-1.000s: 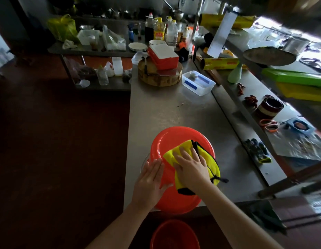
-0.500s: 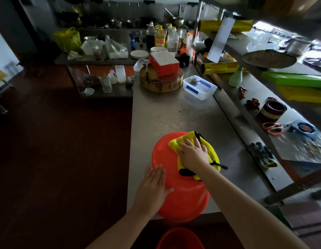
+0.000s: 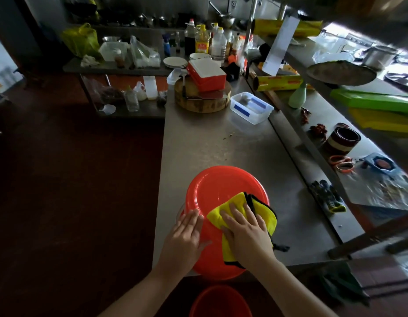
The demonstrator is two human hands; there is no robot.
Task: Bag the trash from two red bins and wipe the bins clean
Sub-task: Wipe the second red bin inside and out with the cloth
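A red bin point(image 3: 219, 186) stands upside down at the near edge of the steel counter point(image 3: 212, 143), its round bottom facing up. A yellow cloth with black trim point(image 3: 264, 213) lies on the bin's near right part. My right hand point(image 3: 244, 229) presses flat on the cloth with fingers straight. My left hand point(image 3: 187, 234) rests flat on the bin's left side, fingers straight. A second red bin point(image 3: 219, 300) stands on the floor below the counter edge, only its rim and part of its inside showing.
Farther along the counter are a clear plastic box point(image 3: 251, 110), a round wooden block point(image 3: 203, 99) with a red-and-white box point(image 3: 207, 74) on it, and several bottles. A raised shelf point(image 3: 317, 143) on the right carries gloves point(image 3: 328, 197), jars and rolls. Dark floor lies left.
My right hand has drawn the cloth back from the far right of the bin's bottom toward me. My left hand stays on the bin's left side.
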